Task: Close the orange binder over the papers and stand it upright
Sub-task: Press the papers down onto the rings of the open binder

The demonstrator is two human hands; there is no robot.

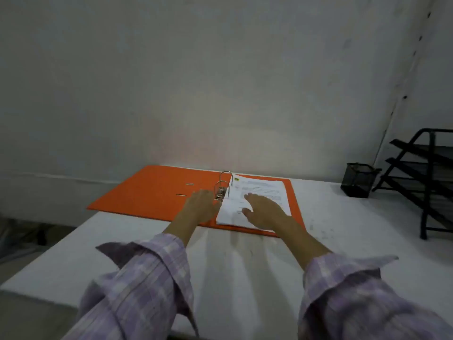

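The orange binder (147, 192) lies open and flat on the white table (245, 266), its left cover reaching past the table's left edge. Its metal rings (224, 182) stand up at the spine. A stack of printed papers (259, 192) rests on the right half, beside the rings. My left hand (199, 207) lies on the binder just left of the ring mechanism, fingers touching its lever area. My right hand (263, 211) rests flat on the papers, fingers spread. Neither hand grips anything.
A black mesh pen cup (358, 180) stands at the back right. A black tiered paper tray rack (426, 173) sits at the far right edge. A white wall (220, 82) rises directly behind the binder.
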